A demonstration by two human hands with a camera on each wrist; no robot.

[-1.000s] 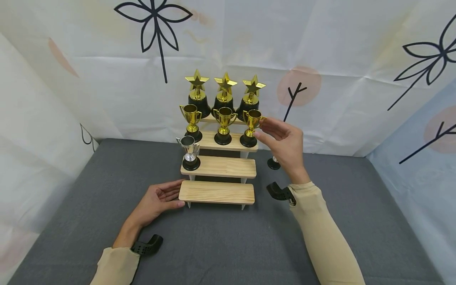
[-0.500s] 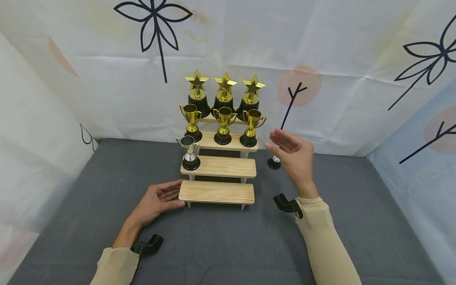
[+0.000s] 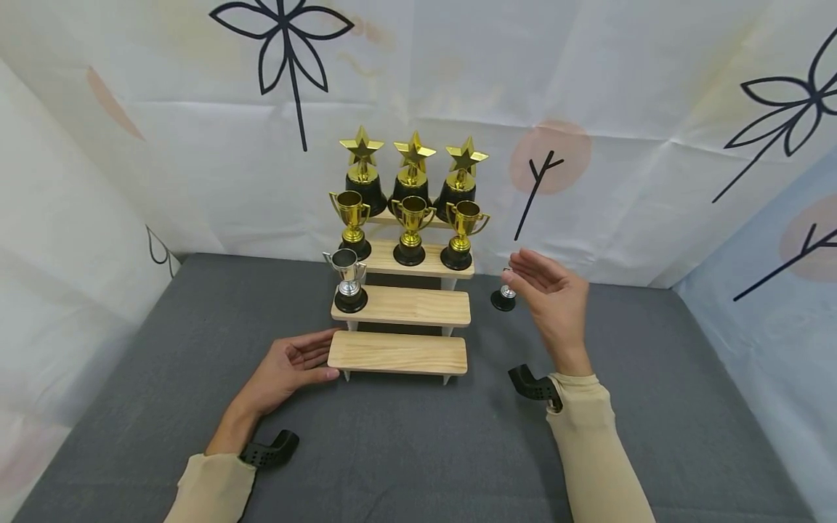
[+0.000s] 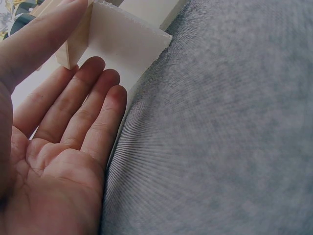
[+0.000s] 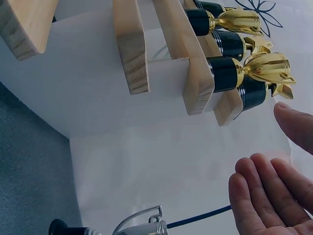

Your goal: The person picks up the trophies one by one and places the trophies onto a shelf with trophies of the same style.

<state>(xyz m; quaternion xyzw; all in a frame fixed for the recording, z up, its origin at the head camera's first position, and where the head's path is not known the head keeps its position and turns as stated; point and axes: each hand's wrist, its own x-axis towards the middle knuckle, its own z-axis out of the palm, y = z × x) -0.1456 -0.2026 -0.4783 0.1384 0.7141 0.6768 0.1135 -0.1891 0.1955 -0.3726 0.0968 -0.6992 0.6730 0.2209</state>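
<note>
My left hand lies at the left end of a stepped wooden stand, fingers extended beside its lowest step. In the left wrist view those fingers reach the stand's white side support. Over on the right, my right hand is raised with loosely extended fingers, holding nothing. It hides the upper part of a silver trophy cup standing on the table; the right wrist view shows that cup apart from the fingertips. Another silver trophy cup stands at the left of the second step up.
Gold trophy cups line the third step. Star trophies on black bases fill the top step, close to the patterned cloth backdrop. Grey cloth covers the table.
My right hand has let go of the rightmost gold trophy cup and moved right and down to near the silver trophy cup on the table. The left hand stays put.
</note>
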